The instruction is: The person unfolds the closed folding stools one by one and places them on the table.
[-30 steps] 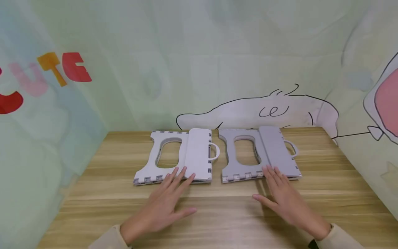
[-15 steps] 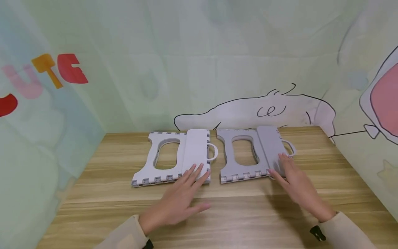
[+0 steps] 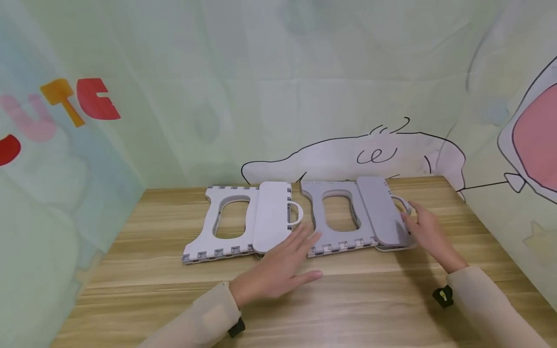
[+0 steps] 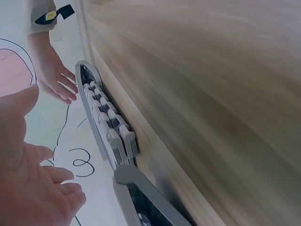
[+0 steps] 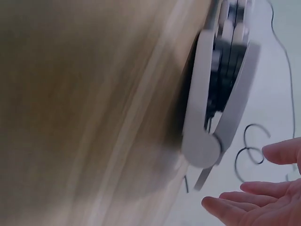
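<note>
Reaching over the wooden table [image 3: 330, 309] with both hands, the person has nothing gripped yet. Nearest the camera, cream sleeves and a black-and-yellow wrist strap [image 3: 443, 296]. Left hand [image 3: 278, 270] is flat, palm down, fingers straight and spread; fingertips are at the gap between the two folded stools, near the white folding stool [image 3: 243, 223] by its near right corner, holding nothing. In the left wrist view its palm looks clear of the stool edge, so contact is uncertain. Right hand [image 3: 428, 233] is also relaxed, fingers extended, alongside the right edge of the grey folding stool [image 3: 357, 217], fingertips close to its carry handle [image 3: 403, 205]; cannot tell if they actually touch, and the right wrist view is blurred and only shows loose fingers beside the folded edge. Both stools lie flat, folded, side by side toward the back of the table, nearly touching, the white one left, the grey one right, handles pointing right. Behind them is a pale green backdrop [image 3: 278, 87] with a cartoon drawing and coloured letters. My read: this is the approach step, before any grasp. Next move likely calls for the right hand's fingers to curl into the grey stool's handle or under its edge, and the left hand to steady or take the white one; the flat panels give little purchase, so the handle looks the better grip.
</note>
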`<state>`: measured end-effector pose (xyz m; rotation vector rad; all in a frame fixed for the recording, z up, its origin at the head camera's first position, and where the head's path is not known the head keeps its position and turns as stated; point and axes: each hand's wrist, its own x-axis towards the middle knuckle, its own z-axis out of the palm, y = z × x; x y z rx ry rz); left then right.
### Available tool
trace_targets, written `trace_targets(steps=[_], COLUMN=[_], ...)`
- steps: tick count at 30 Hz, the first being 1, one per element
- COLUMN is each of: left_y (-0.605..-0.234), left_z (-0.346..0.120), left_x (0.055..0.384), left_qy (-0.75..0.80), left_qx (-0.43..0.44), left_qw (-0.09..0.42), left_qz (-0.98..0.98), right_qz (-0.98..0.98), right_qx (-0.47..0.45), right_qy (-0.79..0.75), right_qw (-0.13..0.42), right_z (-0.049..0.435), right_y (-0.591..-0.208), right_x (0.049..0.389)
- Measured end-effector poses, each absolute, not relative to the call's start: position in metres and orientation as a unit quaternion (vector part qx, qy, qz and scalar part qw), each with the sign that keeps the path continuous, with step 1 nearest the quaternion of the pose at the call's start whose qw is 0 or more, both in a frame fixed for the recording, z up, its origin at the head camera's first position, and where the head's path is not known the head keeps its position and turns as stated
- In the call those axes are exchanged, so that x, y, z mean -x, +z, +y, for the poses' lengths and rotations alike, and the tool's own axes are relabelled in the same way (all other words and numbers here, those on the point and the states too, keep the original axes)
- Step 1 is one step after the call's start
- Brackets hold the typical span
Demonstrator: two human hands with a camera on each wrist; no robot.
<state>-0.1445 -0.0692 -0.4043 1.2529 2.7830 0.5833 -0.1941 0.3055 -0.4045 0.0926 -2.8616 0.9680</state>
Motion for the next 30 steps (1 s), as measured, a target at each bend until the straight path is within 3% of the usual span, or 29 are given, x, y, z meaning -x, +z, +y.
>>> trace_targets(steps=[6,15,30], left_y=[-0.405,-0.415,-0.429], left_z=[-0.049,-0.025,-0.001], left_x=[0.151,0.165,0.174], left_qy=[0.165,0.132,0.094], left_qx=[-0.408,-0.407,-0.369], left_qw=[0.024,0.032,0.077], left_qz=[0.898,0.903,0.921], right_qz=[-0.941,-0.898,-0.849], right_qx=[0.008,0.096,0.123], right_qy=[0.336,0.428,0.51], right_qw=[0.038,-0.04,-0.061], right_z=[0.318,0.326,0.328], right_y=[-0.406,-0.409,-0.411], right_x=[0.214,0.232,0.241])
